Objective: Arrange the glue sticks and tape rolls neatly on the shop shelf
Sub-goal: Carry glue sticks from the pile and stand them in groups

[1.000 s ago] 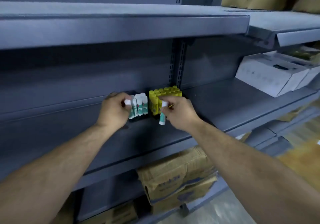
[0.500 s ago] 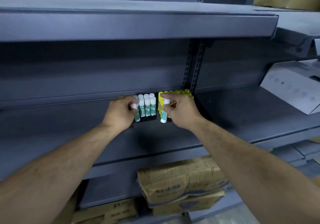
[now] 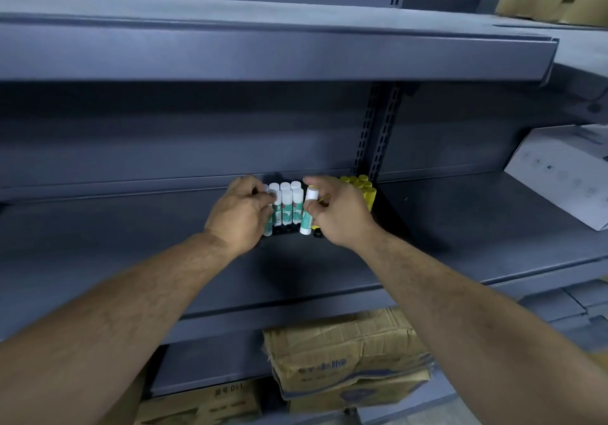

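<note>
A cluster of white-capped green glue sticks [image 3: 288, 205] stands upright at the back of the grey middle shelf [image 3: 164, 237]. Right of it stands a group of yellow glue sticks [image 3: 362, 187], partly hidden by my right hand. My left hand [image 3: 240, 215] holds one green glue stick at the cluster's left side. My right hand [image 3: 339, 212] pinches another green glue stick [image 3: 308, 212] upright just right of the cluster, its base near the shelf. No tape rolls are in view.
A white carton [image 3: 559, 174] lies on the same shelf at the far right. An upper shelf [image 3: 263, 52] overhangs the work area. Crumpled cardboard boxes [image 3: 345, 359] sit on the lower shelf below. A slotted upright post [image 3: 378, 135] stands behind the yellow sticks.
My view has shifted left and closer, so the sticks sit further right in frame. My right hand has brought its glue stick closer to the green cluster. My left hand has stayed at the cluster.
</note>
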A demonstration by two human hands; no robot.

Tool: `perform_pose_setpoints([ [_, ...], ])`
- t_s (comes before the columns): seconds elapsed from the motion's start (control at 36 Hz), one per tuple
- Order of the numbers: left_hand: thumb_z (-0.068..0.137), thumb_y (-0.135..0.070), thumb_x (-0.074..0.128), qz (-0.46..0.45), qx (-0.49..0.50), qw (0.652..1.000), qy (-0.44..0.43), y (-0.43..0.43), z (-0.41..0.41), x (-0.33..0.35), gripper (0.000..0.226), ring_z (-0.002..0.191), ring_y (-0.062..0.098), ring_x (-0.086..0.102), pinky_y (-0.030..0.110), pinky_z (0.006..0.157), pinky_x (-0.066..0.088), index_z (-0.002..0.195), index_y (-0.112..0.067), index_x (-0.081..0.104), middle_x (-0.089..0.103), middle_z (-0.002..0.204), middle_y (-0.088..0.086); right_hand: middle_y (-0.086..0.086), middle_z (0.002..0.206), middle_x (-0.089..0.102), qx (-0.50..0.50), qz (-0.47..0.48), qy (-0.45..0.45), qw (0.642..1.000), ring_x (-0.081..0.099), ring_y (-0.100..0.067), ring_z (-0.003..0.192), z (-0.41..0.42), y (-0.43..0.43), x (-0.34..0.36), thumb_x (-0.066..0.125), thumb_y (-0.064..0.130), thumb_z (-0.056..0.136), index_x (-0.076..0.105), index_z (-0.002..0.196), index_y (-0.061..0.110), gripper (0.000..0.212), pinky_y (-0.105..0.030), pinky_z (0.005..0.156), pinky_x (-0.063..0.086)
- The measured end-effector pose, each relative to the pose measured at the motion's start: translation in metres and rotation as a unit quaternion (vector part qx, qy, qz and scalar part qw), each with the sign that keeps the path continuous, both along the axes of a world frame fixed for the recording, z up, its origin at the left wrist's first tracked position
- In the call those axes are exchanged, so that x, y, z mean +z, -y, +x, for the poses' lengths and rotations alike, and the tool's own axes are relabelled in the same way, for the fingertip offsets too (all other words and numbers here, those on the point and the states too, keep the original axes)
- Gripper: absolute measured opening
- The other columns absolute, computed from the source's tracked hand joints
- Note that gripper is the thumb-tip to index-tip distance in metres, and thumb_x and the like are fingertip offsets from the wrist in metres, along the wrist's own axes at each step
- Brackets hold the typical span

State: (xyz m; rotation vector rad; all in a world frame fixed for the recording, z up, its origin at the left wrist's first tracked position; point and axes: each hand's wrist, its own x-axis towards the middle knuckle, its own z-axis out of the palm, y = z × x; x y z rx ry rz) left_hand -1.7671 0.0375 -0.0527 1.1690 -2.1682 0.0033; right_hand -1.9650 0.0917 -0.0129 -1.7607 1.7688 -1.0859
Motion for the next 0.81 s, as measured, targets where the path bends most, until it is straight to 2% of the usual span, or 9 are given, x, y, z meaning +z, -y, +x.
perform_pose_setpoints([
  [0.06,0.091,-0.012,0.068,-0.005,-0.004,1.0,0.003,0.001,-0.001,0.003,0.012,0.101,0.019,0.05,0.033,0.084,0.051,0.098,-0.008,0.076,0.056,0.101,0.0,0.009,0.092,0.059,-0.016,-0.015,-0.02,1.0,0.063,-0.014,0.08,0.005,0.004,0.001,0.068,0.019,0.093,0.059,0.12,0.02,0.029,-0.023,0.074,0.052],
  [0.11,0.094,-0.013,0.062,0.004,-0.004,1.0,0.017,-0.001,-0.001,0.006,0.015,0.101,0.023,0.053,0.03,0.085,0.049,0.101,-0.009,0.075,0.059,0.104,0.003,0.007,0.086,0.061,-0.019,-0.025,-0.039,0.999,0.059,-0.009,0.075,0.01,0.007,0.001,0.069,0.018,0.091,0.055,0.105,0.019,0.019,-0.011,0.061,0.043],
  [0.19,0.094,-0.014,0.057,0.012,0.003,0.999,0.046,-0.004,0.0,0.008,0.021,0.099,0.028,0.058,0.03,0.083,0.048,0.106,-0.012,0.073,0.063,0.108,0.008,0.002,0.088,0.067,0.001,-0.023,-0.065,0.998,0.062,-0.014,0.079,0.019,0.012,-0.003,0.07,0.014,0.089,0.059,0.101,0.017,0.017,-0.019,0.065,0.045],
  [0.28,0.086,-0.007,0.068,0.018,0.016,1.0,0.006,-0.004,0.0,0.009,0.015,0.087,0.03,0.063,0.033,0.075,0.055,0.098,-0.011,0.077,0.065,0.092,0.006,0.003,0.093,0.063,-0.001,-0.028,-0.075,0.997,0.061,-0.014,0.084,0.026,0.015,-0.007,0.074,0.015,0.086,0.067,0.104,0.018,0.019,-0.02,0.07,0.047],
  [0.33,0.08,-0.005,0.072,0.016,0.014,1.0,-0.004,-0.005,0.001,0.009,0.012,0.078,0.032,0.062,0.039,0.065,0.057,0.089,-0.012,0.076,0.063,0.082,0.005,0.004,0.093,0.061,-0.009,-0.039,-0.087,0.995,0.058,-0.014,0.084,0.029,0.019,-0.009,0.074,0.015,0.085,0.068,0.101,0.018,0.018,-0.027,0.074,0.049],
  [0.39,0.079,-0.005,0.073,0.018,0.011,1.0,-0.012,-0.008,0.002,0.01,0.012,0.075,0.031,0.062,0.039,0.062,0.056,0.088,-0.013,0.075,0.063,0.081,0.004,0.001,0.093,0.064,-0.013,-0.035,-0.099,0.994,0.059,-0.016,0.085,0.032,0.022,-0.009,0.072,0.014,0.085,0.068,0.101,0.017,0.017,-0.033,0.078,0.05],
  [0.56,0.078,-0.003,0.074,0.01,-0.004,1.0,-0.026,-0.005,0.007,0.007,0.018,0.075,0.026,0.063,0.035,0.065,0.057,0.089,-0.016,0.076,0.064,0.083,-0.001,0.0,0.096,0.066,-0.011,-0.013,-0.115,0.993,0.063,-0.019,0.088,0.038,0.024,-0.011,0.067,0.013,0.088,0.063,0.111,0.015,0.023,-0.029,0.076,0.051],
  [0.67,0.076,-0.001,0.07,0.001,-0.011,1.0,-0.02,-0.003,0.006,0.007,0.014,0.07,0.025,0.062,0.036,0.058,0.056,0.082,-0.013,0.075,0.062,0.078,0.0,-0.002,0.098,0.067,-0.01,-0.008,-0.126,0.992,0.064,-0.019,0.087,0.04,0.026,-0.014,0.066,0.011,0.089,0.061,0.107,0.014,0.019,-0.029,0.073,0.052],
  [0.81,0.076,-0.001,0.07,-0.001,-0.008,1.0,-0.019,-0.001,0.006,0.006,0.013,0.07,0.024,0.06,0.035,0.057,0.055,0.082,-0.012,0.074,0.06,0.077,0.0,-0.003,0.098,0.065,0.004,-0.038,-0.157,0.987,0.063,-0.021,0.085,0.043,0.026,-0.015,0.068,0.009,0.088,0.064,0.103,0.011,0.016,-0.031,0.072,0.052],
])
